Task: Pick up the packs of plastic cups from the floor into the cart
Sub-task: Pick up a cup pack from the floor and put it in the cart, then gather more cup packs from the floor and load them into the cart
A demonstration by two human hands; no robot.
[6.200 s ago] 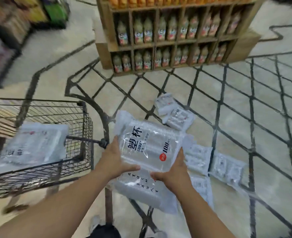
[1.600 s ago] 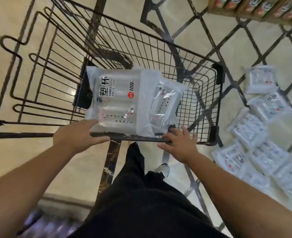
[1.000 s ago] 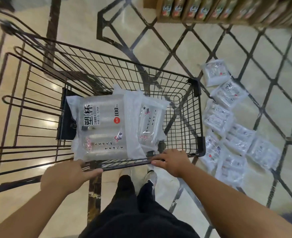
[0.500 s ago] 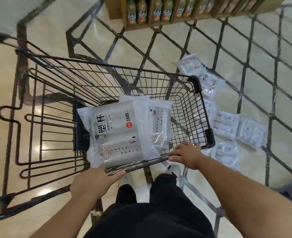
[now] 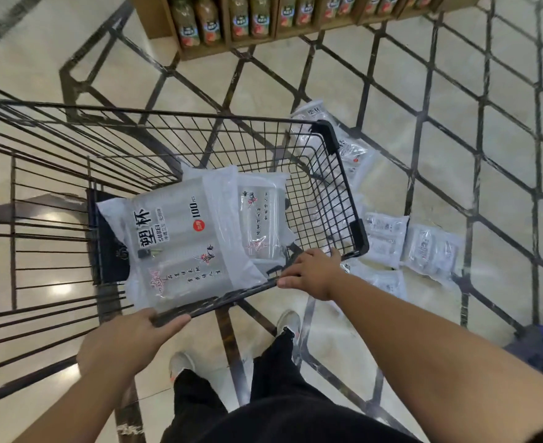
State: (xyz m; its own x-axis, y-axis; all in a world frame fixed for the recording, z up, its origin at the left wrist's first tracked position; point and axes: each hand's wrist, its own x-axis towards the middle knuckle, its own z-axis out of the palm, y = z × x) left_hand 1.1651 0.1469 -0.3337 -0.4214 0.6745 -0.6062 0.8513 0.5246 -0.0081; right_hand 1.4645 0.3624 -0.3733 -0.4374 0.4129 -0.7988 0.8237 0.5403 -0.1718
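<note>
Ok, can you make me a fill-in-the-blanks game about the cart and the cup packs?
1. Both hands, left hand and right hand, grip the ____ of the cart.
2. The big pack lies ____ the cart.
3. More packs lie on the ____.
4. The shelf holds ____.

Missing words: rim; inside; floor; bottles

Cup pack [image 5: 180,241]: "塑杯", "SUBEI", "100"
</note>
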